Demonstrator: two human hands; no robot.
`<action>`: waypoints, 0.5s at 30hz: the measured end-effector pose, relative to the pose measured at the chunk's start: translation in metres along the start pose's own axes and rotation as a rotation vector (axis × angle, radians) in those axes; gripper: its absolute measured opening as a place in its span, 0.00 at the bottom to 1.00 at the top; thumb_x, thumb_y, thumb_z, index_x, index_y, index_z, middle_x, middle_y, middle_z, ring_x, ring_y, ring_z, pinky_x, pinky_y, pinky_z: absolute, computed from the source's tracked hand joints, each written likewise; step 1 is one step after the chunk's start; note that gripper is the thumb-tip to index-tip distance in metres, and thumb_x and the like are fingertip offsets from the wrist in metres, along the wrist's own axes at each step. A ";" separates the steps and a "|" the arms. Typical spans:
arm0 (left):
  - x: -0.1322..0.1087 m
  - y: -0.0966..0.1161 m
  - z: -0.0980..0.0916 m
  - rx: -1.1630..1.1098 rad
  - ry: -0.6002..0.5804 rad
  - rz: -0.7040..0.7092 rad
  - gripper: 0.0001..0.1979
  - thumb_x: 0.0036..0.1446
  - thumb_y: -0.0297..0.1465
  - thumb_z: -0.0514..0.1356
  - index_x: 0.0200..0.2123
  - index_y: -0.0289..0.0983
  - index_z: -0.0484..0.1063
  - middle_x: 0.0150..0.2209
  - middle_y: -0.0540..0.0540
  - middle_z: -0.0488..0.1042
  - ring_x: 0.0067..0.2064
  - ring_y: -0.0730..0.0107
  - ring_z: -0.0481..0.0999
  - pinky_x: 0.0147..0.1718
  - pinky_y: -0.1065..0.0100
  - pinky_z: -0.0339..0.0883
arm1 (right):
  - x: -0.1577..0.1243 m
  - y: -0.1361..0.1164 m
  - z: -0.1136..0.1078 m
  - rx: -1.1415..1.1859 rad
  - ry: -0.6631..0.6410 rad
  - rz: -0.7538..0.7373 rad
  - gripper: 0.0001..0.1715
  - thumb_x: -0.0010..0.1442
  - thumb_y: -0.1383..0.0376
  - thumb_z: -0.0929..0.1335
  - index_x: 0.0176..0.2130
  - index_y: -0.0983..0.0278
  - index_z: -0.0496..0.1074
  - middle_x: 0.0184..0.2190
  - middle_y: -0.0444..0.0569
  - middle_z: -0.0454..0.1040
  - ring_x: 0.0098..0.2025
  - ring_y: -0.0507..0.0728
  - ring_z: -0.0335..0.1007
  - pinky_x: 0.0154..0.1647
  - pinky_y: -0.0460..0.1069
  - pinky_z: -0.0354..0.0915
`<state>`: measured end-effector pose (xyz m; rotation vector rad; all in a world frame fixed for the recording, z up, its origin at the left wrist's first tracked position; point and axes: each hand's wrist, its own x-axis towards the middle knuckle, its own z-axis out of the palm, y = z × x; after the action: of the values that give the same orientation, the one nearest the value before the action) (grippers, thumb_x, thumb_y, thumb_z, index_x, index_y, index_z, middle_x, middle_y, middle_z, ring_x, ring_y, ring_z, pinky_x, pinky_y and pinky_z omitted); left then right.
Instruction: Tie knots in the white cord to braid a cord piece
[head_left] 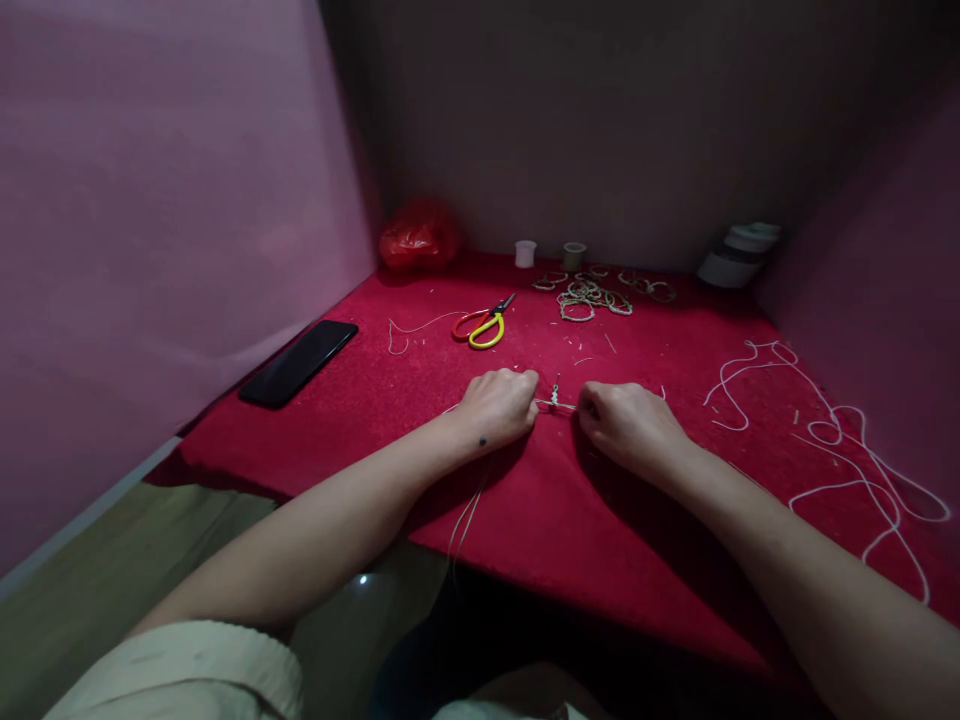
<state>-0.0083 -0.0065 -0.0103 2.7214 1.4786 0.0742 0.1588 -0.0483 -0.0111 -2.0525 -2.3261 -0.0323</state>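
Both my fists are closed on thin pale cord, pulled taut between them just above the red cloth. My left hand [501,405] grips the cord on one side, and loose strands hang below it past the table's front edge. On the other side my right hand [630,420] clenches the cord's other end. Midway between the fists is a short knotted braid [555,396], pale with a darker tip, standing out from the cord towards the back. My fingertips are curled inward and mostly hidden.
Scissors [484,325] with red and yellow handles lie beyond my left hand. Several braided cord loops [589,298] are heaped behind, near two small cups [525,254]. A phone [298,364] lies left, a red plastic bag [418,236] back left, a jar [739,256] back right, loose white cord [855,440] right.
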 end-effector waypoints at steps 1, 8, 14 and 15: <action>0.000 -0.001 -0.001 0.006 -0.007 -0.001 0.14 0.53 0.29 0.48 0.40 0.35 0.69 0.33 0.38 0.74 0.35 0.55 0.74 0.30 0.61 0.63 | -0.001 0.000 -0.001 -0.023 -0.014 -0.001 0.13 0.55 0.65 0.59 0.33 0.63 0.71 0.28 0.53 0.76 0.29 0.59 0.71 0.22 0.48 0.47; 0.000 -0.003 -0.004 0.021 -0.034 0.041 0.12 0.53 0.30 0.50 0.38 0.35 0.69 0.32 0.38 0.73 0.34 0.57 0.74 0.29 0.63 0.62 | -0.004 0.001 -0.006 -0.103 -0.043 -0.004 0.13 0.55 0.67 0.59 0.32 0.63 0.71 0.27 0.54 0.75 0.28 0.61 0.72 0.20 0.49 0.43; 0.004 -0.012 -0.007 -0.097 -0.057 0.084 0.09 0.51 0.29 0.51 0.33 0.36 0.69 0.30 0.43 0.73 0.32 0.66 0.71 0.28 0.68 0.59 | -0.003 0.007 -0.005 0.011 -0.069 0.016 0.11 0.56 0.65 0.60 0.35 0.63 0.70 0.28 0.54 0.75 0.29 0.60 0.70 0.21 0.48 0.45; 0.004 -0.014 -0.009 -0.148 -0.071 0.092 0.08 0.51 0.30 0.53 0.33 0.36 0.69 0.29 0.44 0.73 0.31 0.68 0.70 0.27 0.69 0.59 | -0.003 0.008 -0.005 0.078 -0.077 0.012 0.10 0.55 0.64 0.61 0.36 0.63 0.69 0.28 0.53 0.74 0.28 0.59 0.69 0.22 0.48 0.47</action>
<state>-0.0183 0.0047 -0.0025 2.6430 1.2761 0.0851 0.1676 -0.0501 -0.0066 -2.0658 -2.3190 0.1379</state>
